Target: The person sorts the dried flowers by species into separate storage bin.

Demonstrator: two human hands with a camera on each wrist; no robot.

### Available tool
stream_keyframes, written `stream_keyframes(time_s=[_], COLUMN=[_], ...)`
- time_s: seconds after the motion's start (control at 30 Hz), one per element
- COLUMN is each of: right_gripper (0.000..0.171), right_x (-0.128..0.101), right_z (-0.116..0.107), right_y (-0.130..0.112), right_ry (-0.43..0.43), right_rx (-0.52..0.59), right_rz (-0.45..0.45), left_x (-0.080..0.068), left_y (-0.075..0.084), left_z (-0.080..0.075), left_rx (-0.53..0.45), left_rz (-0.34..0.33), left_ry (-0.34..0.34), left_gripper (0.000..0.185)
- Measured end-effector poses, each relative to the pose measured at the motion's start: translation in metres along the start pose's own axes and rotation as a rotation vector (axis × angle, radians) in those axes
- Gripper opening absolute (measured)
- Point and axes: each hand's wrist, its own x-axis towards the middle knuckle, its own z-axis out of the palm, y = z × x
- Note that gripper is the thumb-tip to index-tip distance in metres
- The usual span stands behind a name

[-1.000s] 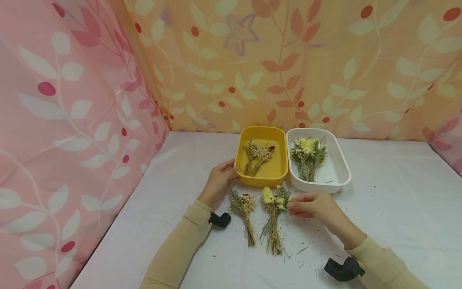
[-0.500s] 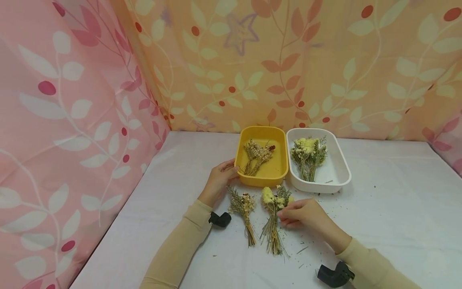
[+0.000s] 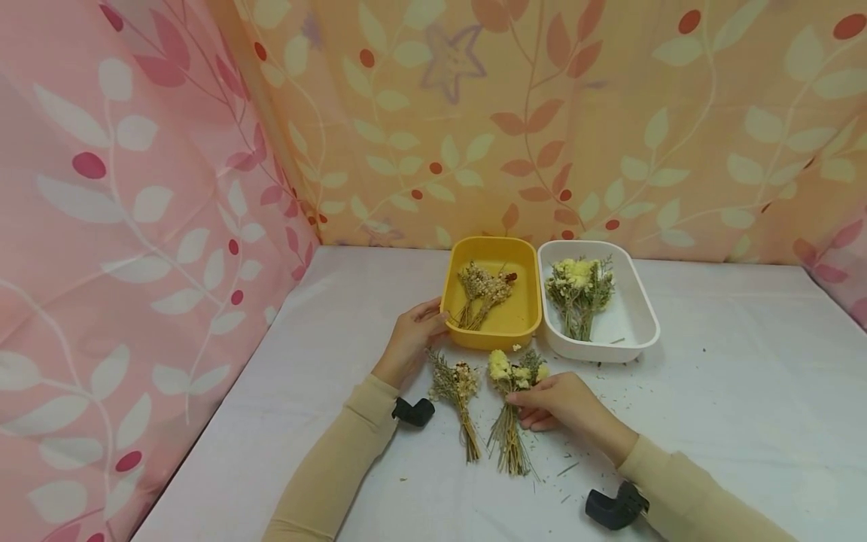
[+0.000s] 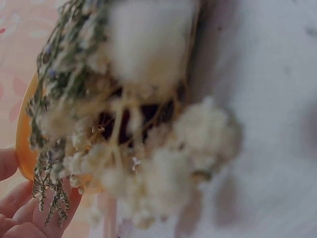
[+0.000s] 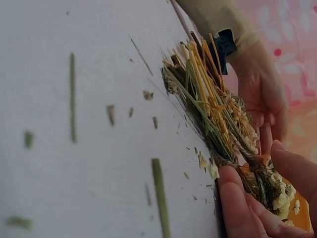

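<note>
My right hand pinches a yellow-topped bunch of dried flowers around its tied stems, just below the blooms. In the right wrist view, the thumb and fingers stand on either side of the bound stems. My left hand rests its fingers against the near left corner of the yellow box. Between the hands, a smaller bunch of cream dried flowers lies on the table. Its blooms fill the left wrist view, blurred, and hide part of the box.
Cream dried bunches lie inside the yellow box. A white box adjoins it on the right, holding yellow-flowered bunches. Bits of stem are scattered across the white tabletop. Patterned cloth hangs behind and at the left.
My right hand has moved left and slightly down from beside the blooms to the stems and taken hold. The yellow-topped bunch has shifted slightly left. My left hand has stayed put.
</note>
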Motion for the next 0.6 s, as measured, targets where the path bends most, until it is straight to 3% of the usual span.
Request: stream_keyframes(time_s=[0.3,0.6], right_gripper=[0.039,0.027], right_x=[0.0084,0.0054], right_z=[0.0032,-0.0013], right_y=[-0.0047,-0.0041], right_ry=[0.025,-0.047], right_rx=[-0.038,0.056], right_rz=[0.036,0.044], left_x=[-0.0013,0.0011], left_y=[0.0008,-0.0014], left_z=[0.0004,0.0005], left_rx=[-0.005,-0.005], left_rz=[0.001,-0.004], left_ry=[0.004,0.008], left_gripper=[0.049,0.049])
